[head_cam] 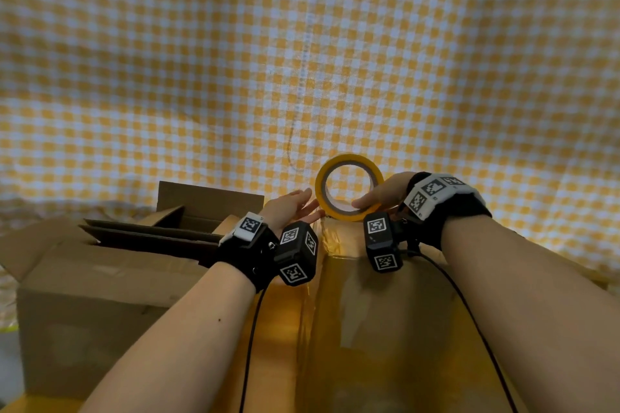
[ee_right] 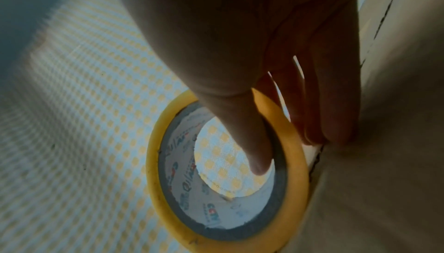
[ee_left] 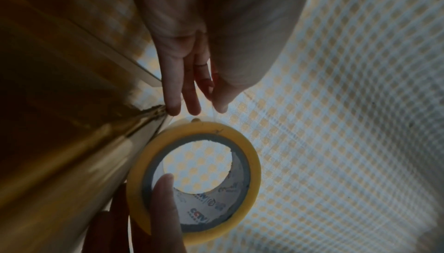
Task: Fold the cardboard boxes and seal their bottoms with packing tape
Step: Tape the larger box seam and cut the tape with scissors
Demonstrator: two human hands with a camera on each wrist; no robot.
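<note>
Tape roll up on its edge at the far end of the box

The right hand has its grip on the tape roll, thumb hooked inside the core, fingers outside the rim; the roll stands at the far edge of the taped box, over its centre seam. Left hand just left of the roll, fingers straight and relaxed, gripping nothing, fingertips at the box edge. An open box sits left of the taped box, checked cloth beyond
</note>
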